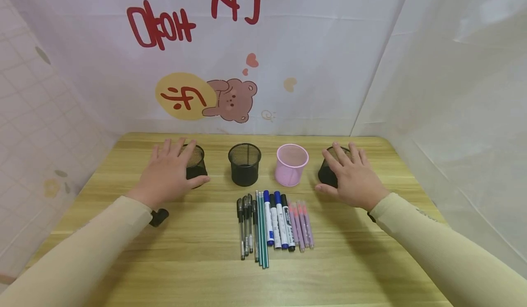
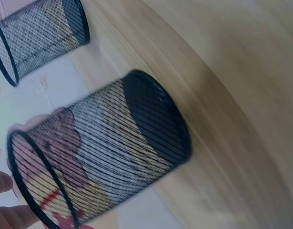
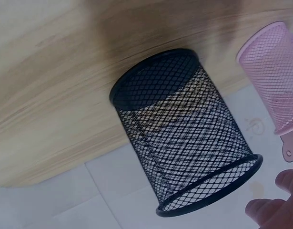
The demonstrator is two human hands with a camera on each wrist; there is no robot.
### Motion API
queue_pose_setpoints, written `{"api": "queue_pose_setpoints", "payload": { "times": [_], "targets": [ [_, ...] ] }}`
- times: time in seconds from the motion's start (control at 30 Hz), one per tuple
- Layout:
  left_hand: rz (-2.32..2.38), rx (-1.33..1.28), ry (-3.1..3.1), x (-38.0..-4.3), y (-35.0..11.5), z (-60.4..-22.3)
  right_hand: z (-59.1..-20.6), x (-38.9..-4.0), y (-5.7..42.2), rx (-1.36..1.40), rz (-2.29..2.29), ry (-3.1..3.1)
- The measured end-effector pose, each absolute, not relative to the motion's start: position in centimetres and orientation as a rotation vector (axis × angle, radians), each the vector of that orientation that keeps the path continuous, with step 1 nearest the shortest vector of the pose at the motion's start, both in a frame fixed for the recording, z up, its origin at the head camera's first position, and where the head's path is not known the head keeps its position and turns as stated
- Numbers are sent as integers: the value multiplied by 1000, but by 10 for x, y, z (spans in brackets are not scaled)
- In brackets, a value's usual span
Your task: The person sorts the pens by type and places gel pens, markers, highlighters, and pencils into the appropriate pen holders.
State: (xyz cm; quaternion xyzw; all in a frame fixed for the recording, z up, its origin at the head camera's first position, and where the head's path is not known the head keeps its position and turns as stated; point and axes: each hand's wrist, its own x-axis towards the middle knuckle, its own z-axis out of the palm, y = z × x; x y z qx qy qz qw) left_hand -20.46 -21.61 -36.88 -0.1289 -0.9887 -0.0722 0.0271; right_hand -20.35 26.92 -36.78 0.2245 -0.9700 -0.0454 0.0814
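My left hand [image 1: 164,174] is spread in front of the leftmost black mesh pen holder [image 1: 198,166], partly covering it. In the left wrist view its fingertips [image 2: 17,217] appear near that holder's rim; contact cannot be told. With fingers spread, my right hand [image 1: 353,177] hovers in front of the rightmost black mesh pen holder [image 1: 327,177]. Its fingertips [image 3: 261,208] show apart from the rim in the right wrist view. Between the hands stand another black mesh pen holder [image 1: 244,172] and a pink mesh pen holder [image 1: 289,172], both upright. Neither hand holds anything.
On the wooden table [image 1: 185,261], a row lies in front of the holders: black pens [image 1: 246,224], green pencils [image 1: 261,238], blue and black markers [image 1: 281,220], pink-purple pens [image 1: 302,227]. A printed white curtain [image 1: 321,60] hangs behind, with more fabric at both sides.
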Motion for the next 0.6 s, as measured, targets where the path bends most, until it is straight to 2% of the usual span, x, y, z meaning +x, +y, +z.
{"api": "queue_pose_setpoints", "payload": {
  "times": [0.4, 0.6],
  "targets": [
    [-374, -311, -3003, -217, -249, -381, -361, -190, 258, 657, -37, -2851],
    [-473, -280, -3058, -220, -254, -380, -361, -183, 252, 738, 7, -2745]
  ]
}}
